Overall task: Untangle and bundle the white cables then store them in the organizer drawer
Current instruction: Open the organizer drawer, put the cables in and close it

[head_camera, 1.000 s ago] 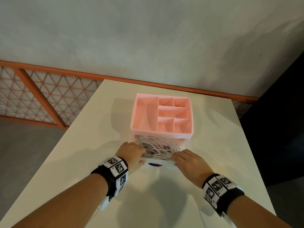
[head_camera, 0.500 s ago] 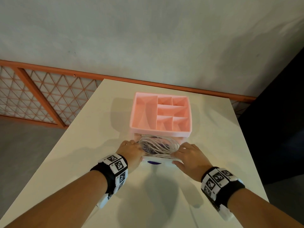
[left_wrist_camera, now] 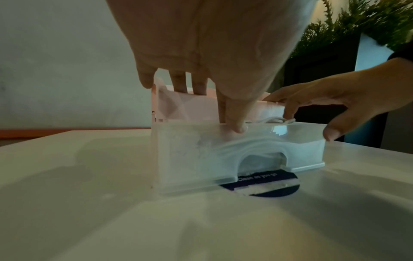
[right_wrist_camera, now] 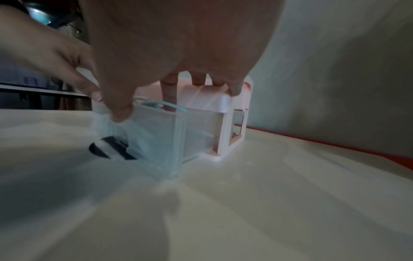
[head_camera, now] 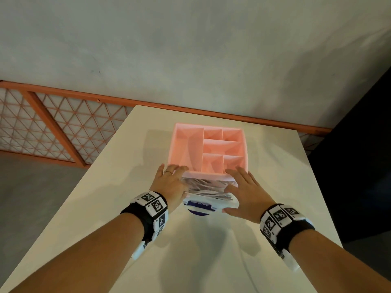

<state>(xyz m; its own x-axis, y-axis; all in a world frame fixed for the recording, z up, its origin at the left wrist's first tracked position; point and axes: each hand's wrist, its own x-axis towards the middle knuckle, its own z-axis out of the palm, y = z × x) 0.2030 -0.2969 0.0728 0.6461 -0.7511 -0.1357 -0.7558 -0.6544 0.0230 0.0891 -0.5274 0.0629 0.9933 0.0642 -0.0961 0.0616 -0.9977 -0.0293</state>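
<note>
A pink organizer with open top compartments stands on the white table. Its clear drawer sticks out toward me with the coiled white cables inside. My left hand lies at the drawer's left; its straight fingers rest on the organizer's front rim and its thumb points down into the drawer. On the other side my right hand also has straight fingers on the rim, with its thumb against the drawer's front corner. A cable loop peeks over the drawer's edge.
A dark blue round sticker lies on the table under the drawer's front. An orange lattice railing runs behind and to the left of the table. A dark panel stands at the right, and a green plant shows behind it.
Both hands have let go of the cable coil and stretched their fingers forward onto the organizer's front rim. The coil now lies lower inside the drawer.
</note>
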